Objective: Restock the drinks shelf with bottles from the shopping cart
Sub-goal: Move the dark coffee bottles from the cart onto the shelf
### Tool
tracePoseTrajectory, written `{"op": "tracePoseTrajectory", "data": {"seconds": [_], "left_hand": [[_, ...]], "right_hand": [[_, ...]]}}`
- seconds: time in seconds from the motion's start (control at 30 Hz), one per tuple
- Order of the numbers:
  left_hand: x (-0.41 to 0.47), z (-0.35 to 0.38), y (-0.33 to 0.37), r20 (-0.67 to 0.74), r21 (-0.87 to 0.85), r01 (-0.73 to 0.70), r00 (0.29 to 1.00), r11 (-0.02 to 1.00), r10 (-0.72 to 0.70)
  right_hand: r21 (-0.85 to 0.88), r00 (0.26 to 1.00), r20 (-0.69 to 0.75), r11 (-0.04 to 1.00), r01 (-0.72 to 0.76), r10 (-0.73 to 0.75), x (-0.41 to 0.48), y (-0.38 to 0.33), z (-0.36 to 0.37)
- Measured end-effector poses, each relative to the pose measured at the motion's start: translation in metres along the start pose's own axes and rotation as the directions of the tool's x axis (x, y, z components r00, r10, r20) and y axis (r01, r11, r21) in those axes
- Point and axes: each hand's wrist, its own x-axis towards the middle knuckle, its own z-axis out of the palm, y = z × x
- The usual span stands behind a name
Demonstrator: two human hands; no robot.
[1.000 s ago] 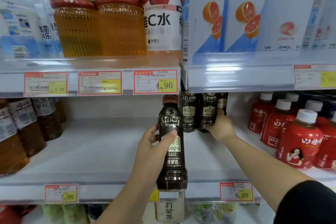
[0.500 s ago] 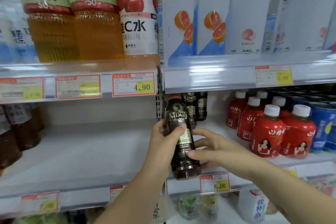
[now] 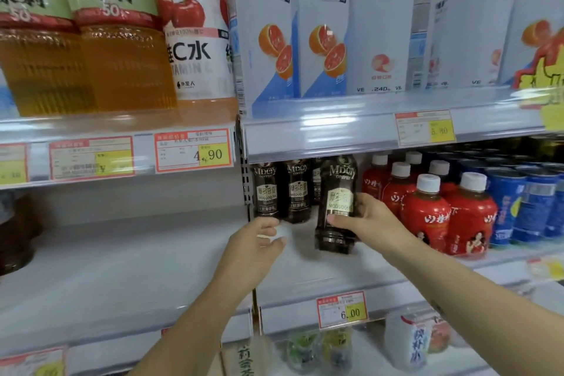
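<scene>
Right now your right hand (image 3: 366, 220) holds the dark coffee bottle (image 3: 334, 189) over the middle shelf (image 3: 122, 268), thumb across the front below the label and fingers (image 3: 361, 203) wrapped round the far side. The bottle stands nearly upright, long axis vertical, top tucked under the edge of the shelf above and label facing you; it reads "MDOY COFFEE" and "MODUOQIYA". Whether its base touches the shelf cannot be told. Your left hand (image 3: 253, 246) hangs just to its left, fingers relaxed, slightly spread and holding nothing. Two matching coffee bottles (image 3: 267, 192) stand further back on the shelf, with red white-capped bottles (image 3: 427, 214) and blue cans (image 3: 503, 201) to the right. On the shelf above stand amber tea bottles (image 3: 122, 64), a cherry bottle (image 3: 195, 40) marked "C水" and white cartons (image 3: 265, 24) printed "ALIEN" with grapefruit pictures. One price tag (image 3: 193, 149) shows 4.90, another price tag (image 3: 343, 310) 6.00.
</scene>
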Motion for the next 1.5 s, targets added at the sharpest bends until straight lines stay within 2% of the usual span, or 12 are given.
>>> {"op": "tracePoseTrajectory", "data": {"seconds": [0.1,0.23,0.53,0.63,0.83,1.0,1.1,1.17,1.27,1.33,1.5], "left_hand": [[0.010,-0.007,-0.016,-0.067,0.171,0.007,0.998,0.985,0.004],[0.023,-0.002,-0.023,0.048,0.421,-0.057,0.998,0.906,0.040],[0.056,0.011,-0.029,0.125,0.494,-0.045,0.992,0.868,-0.019],[0.063,0.017,-0.027,0.154,0.544,-0.017,0.985,0.839,-0.081],[0.067,0.025,-0.027,0.162,0.598,0.006,0.978,0.802,-0.128],[0.066,0.019,-0.028,0.169,0.556,-0.003,0.979,0.831,-0.110],[0.047,0.005,-0.025,0.149,0.453,-0.053,0.989,0.890,-0.017],[0.023,-0.008,-0.022,0.085,0.376,-0.129,0.991,0.918,0.104],[-0.028,-0.030,-0.024,-0.047,0.278,-0.244,0.963,0.929,0.267],[-0.064,-0.046,-0.033,-0.114,0.199,-0.289,0.942,0.936,0.315],[-0.150,-0.097,-0.086,-0.213,0.138,-0.218,0.946,0.966,0.243]], "right_hand": [[-0.101,0.996,-0.082,0.995,0.010,-0.018,0.028,0.009,0.006],[-0.184,0.989,-0.137,0.982,0.029,-0.055,0.056,0.018,0.018],[-0.293,0.984,-0.146,0.955,0.053,-0.100,0.093,0.027,0.026],[-0.302,0.984,-0.147,0.952,0.054,-0.103,0.098,0.026,0.028],[-0.382,0.983,-0.143,0.922,0.055,-0.118,0.105,0.027,0.033],[-0.360,0.992,-0.109,0.933,0.015,-0.058,0.092,0.027,0.027],[-0.381,0.981,-0.126,0.920,0.089,-0.147,0.062,0.020,0.025],[-0.379,0.971,-0.106,0.911,0.160,-0.214,0.029,0.009,0.029],[-0.330,0.954,-0.012,0.901,0.280,-0.301,-0.028,-0.007,0.054],[-0.259,0.936,0.060,0.900,0.351,-0.348,-0.063,-0.014,0.080],[-0.151,0.873,0.331,0.893,0.425,-0.359,-0.134,-0.016,0.166]]}}
